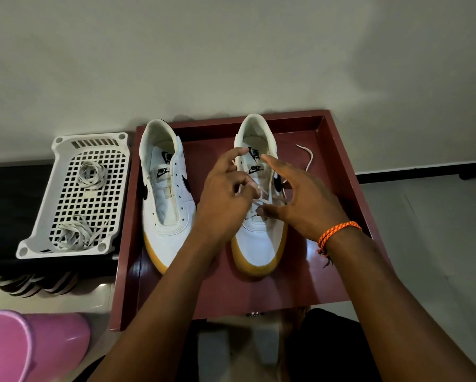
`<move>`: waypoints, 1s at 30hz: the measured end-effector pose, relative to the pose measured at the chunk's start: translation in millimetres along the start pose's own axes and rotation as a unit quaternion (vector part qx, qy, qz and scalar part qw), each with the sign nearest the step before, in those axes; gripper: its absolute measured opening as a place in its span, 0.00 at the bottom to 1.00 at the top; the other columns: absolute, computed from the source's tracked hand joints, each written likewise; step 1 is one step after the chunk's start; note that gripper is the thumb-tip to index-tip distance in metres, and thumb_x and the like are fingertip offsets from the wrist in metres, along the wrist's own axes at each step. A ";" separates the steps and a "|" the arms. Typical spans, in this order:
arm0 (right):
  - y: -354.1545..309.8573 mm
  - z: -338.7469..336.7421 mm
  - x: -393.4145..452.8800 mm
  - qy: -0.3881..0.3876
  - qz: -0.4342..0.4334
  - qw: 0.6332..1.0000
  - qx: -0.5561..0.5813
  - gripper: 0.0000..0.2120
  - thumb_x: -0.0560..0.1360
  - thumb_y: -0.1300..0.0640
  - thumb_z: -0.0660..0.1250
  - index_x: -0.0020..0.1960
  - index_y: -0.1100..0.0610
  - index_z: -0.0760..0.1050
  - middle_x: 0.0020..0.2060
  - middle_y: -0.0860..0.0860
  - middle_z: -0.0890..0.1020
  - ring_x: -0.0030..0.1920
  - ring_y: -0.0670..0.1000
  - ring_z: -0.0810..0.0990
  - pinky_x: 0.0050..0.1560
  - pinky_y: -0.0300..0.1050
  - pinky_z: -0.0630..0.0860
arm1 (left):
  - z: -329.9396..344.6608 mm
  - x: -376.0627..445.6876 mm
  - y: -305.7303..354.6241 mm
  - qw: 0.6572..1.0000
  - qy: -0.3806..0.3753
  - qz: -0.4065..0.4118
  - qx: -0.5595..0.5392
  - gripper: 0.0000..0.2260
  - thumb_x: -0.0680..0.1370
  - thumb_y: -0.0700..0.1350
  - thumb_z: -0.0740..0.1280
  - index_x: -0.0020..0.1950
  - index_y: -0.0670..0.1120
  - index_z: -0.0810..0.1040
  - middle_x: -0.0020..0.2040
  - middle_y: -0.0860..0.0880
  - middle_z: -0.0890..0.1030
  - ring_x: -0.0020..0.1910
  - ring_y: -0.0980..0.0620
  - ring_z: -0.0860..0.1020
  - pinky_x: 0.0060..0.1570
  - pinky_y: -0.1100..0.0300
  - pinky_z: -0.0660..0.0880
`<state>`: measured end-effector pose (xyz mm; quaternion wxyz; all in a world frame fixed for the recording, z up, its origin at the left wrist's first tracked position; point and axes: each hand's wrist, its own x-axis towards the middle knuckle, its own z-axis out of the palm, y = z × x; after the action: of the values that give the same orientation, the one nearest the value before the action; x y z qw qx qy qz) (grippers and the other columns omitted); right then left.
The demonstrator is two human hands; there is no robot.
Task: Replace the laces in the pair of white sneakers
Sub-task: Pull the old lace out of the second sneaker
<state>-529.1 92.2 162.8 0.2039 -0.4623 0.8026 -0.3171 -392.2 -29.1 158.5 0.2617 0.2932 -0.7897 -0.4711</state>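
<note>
Two white sneakers with gum soles stand side by side in a dark red tray [338, 150], toes toward me. The left sneaker [166, 194] has no lace in its eyelets. The right sneaker [258, 238] has a white lace [309, 157] threaded through its lower eyelets, with one end trailing out to the right on the tray. My left hand [225, 197] is over the right sneaker's eyelets and pinches a strand of the lace. My right hand [297, 199], with an orange cord on the wrist, hovers over the same shoe with fingers spread, thumb touching the lace crossing.
A white perforated plastic basket [54, 210] sits left of the tray and holds two bundles of white laces [90, 173]. A pink plastic object [32, 346] is at the bottom left. A pale wall rises behind the tray.
</note>
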 end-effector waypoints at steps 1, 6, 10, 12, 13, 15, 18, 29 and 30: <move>-0.7 0.0 -0.4 0.001 0.004 1.000 -0.003 0.48 0.69 0.49 0.83 0.81 0.37 0.62 0.75 0.38 0.72 0.69 0.42 0.74 0.63 0.43 0.75 | 0.1 -1.3 3.2 0.997 0.018 -0.036 -0.058 0.17 0.78 0.35 0.68 0.40 0.57 0.85 0.72 0.51 0.76 0.55 0.57 0.83 0.54 0.54 0.82; -1.1 6.0 0.3 0.000 0.000 1.000 -0.012 0.45 0.69 0.46 0.83 0.80 0.37 0.63 0.73 0.38 0.73 0.68 0.44 0.75 0.63 0.46 0.77 | -3.8 0.1 -5.4 0.989 0.064 -0.132 -0.002 0.10 0.79 0.49 0.63 0.44 0.50 0.83 0.63 0.49 0.80 0.48 0.57 0.83 0.50 0.54 0.81; 0.9 2.4 0.9 -0.012 -0.005 1.000 0.026 0.39 0.75 0.44 0.78 0.80 0.38 0.64 0.75 0.37 0.72 0.70 0.40 0.72 0.65 0.41 0.73 | -6.7 -1.5 -9.0 0.991 0.078 -0.015 0.107 0.09 0.82 0.50 0.62 0.52 0.51 0.81 0.59 0.52 0.77 0.54 0.61 0.77 0.52 0.54 0.78; 0.5 3.7 0.7 -0.006 -0.004 1.000 0.024 0.34 0.78 0.45 0.74 0.80 0.37 0.64 0.75 0.38 0.71 0.69 0.40 0.72 0.64 0.40 0.72 | -5.9 -1.8 -8.2 0.992 0.059 0.038 0.104 0.07 0.83 0.47 0.63 0.56 0.51 0.81 0.66 0.52 0.73 0.61 0.57 0.77 0.52 0.50 0.81; -0.5 5.4 0.6 0.001 -0.004 1.000 0.014 0.34 0.78 0.47 0.74 0.80 0.37 0.63 0.75 0.38 0.71 0.70 0.42 0.73 0.65 0.42 0.74 | -5.2 -2.4 -8.7 0.990 0.044 0.055 0.125 0.08 0.84 0.48 0.63 0.57 0.51 0.82 0.70 0.51 0.71 0.65 0.52 0.76 0.53 0.47 0.81; -1.0 9.1 0.1 0.011 -0.008 1.000 -0.002 0.36 0.77 0.50 0.74 0.80 0.37 0.63 0.76 0.40 0.71 0.70 0.45 0.75 0.66 0.47 0.77 | -2.7 -4.7 -10.7 0.978 0.004 0.068 0.199 0.11 0.83 0.51 0.64 0.59 0.53 0.84 0.79 0.51 0.66 0.72 0.45 0.71 0.57 0.42 0.80; -2.2 11.1 0.8 0.013 -0.003 1.000 -0.011 0.36 0.76 0.51 0.73 0.80 0.37 0.63 0.76 0.42 0.71 0.70 0.48 0.76 0.65 0.50 0.77 | 2.2 -10.5 -10.3 0.964 -0.050 0.063 0.254 0.09 0.81 0.47 0.67 0.60 0.54 0.84 0.85 0.50 0.58 0.79 0.40 0.62 0.63 0.36 0.75; -0.8 9.0 0.9 0.009 0.000 1.000 -0.008 0.39 0.74 0.50 0.78 0.80 0.37 0.64 0.74 0.39 0.72 0.68 0.45 0.76 0.65 0.47 0.77 | 4.5 3.0 -12.0 0.997 0.072 0.032 -0.003 0.07 0.81 0.42 0.70 0.45 0.50 0.83 0.73 0.49 0.70 0.67 0.52 0.76 0.63 0.45 0.79; -0.3 10.0 1.2 0.007 0.002 1.000 -0.011 0.39 0.74 0.50 0.79 0.80 0.37 0.63 0.75 0.39 0.72 0.69 0.45 0.76 0.65 0.47 0.77 | 2.6 4.5 -12.7 0.995 0.092 0.003 -0.047 0.07 0.82 0.44 0.68 0.45 0.51 0.81 0.71 0.49 0.71 0.66 0.53 0.77 0.63 0.46 0.80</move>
<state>-523.4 87.8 155.8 0.1936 -0.4603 0.8086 -0.3113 -394.3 -35.6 146.6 0.3483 0.3203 -0.7399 -0.4783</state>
